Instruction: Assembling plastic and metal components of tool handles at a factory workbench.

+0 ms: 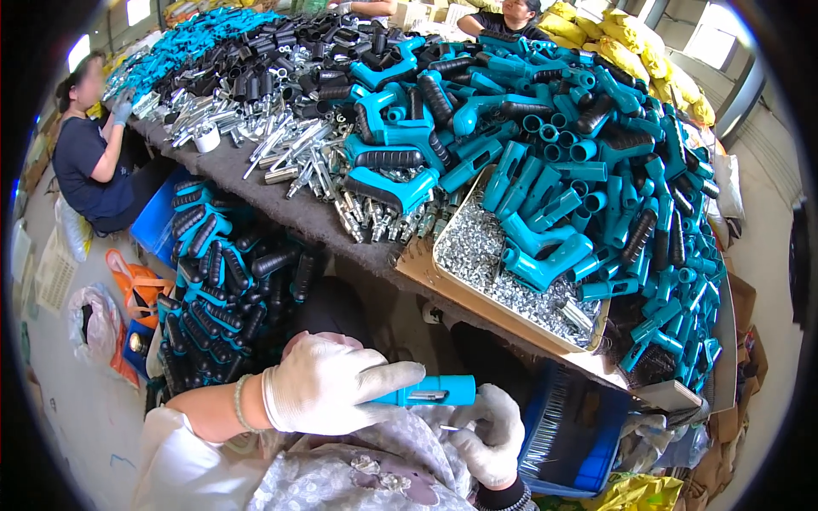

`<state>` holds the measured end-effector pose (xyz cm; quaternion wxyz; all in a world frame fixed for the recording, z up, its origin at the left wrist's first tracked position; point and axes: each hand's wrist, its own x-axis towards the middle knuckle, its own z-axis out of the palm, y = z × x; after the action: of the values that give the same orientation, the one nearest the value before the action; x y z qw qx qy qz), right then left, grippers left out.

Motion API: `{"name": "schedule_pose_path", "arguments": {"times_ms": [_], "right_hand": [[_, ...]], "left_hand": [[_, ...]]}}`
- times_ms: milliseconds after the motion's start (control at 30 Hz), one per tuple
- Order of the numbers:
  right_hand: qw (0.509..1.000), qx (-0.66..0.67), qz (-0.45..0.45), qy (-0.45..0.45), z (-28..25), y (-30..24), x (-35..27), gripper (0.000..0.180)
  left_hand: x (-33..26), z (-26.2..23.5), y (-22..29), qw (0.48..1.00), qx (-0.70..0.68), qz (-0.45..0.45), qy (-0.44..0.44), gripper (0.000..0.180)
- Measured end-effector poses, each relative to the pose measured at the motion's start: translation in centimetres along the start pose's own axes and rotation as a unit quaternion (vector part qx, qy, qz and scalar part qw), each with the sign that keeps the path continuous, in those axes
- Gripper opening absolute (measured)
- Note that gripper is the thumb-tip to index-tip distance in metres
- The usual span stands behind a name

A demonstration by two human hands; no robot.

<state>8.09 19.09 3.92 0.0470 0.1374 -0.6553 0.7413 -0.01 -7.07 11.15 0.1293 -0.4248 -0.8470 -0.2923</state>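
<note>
Holding the teal handle clamped in our gloved left hand, we should keep it level while our right hand, fingers curled beneath it, steadies the metal clip.

The wooden tray of small metal parts sits at the near edge of the surface. Beyond and right of the tray, heaped teal handles block every path. Left of the tray, loose metal rods crowd the felt, with a bare strip along the edge. Below the tray, open room lies between both gloved hands and the blue bin.
</note>
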Motion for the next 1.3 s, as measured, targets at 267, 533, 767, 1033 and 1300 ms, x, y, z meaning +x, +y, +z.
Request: {"name": "schedule_pose_path", "arguments": {"times_ms": [267,533,767,1033,1300], "right_hand": [[0.977,-0.054,0.152,-0.141,-0.8,-2.5,2.9,0.048],[0.94,-0.243,-0.072,-0.228,-1.9,-3.0,6.0,0.024],[0.834,-0.352,-0.284,-0.317,-4.1,-2.8,8.3,0.032],[0.682,-0.551,-0.336,-0.345,-4.1,-7.1,10.3,0.026],[0.84,-0.38,-0.244,-0.301,-5.4,-6.4,8.1,0.017]], "left_hand": [[-0.1,-0.2,0.1,0.999,0.01,0.015,-0.028,0.048],[0.5,-0.7,-0.4,0.996,-0.064,0.024,-0.063,0.049],[1.2,-1.1,-0.6,0.974,-0.193,-0.008,-0.122,0.046],[0.5,0.8,-1.7,0.923,-0.308,-0.084,-0.214,0.048],[1.4,-1.3,-0.3,0.985,-0.107,0.009,-0.137,0.047]]}}
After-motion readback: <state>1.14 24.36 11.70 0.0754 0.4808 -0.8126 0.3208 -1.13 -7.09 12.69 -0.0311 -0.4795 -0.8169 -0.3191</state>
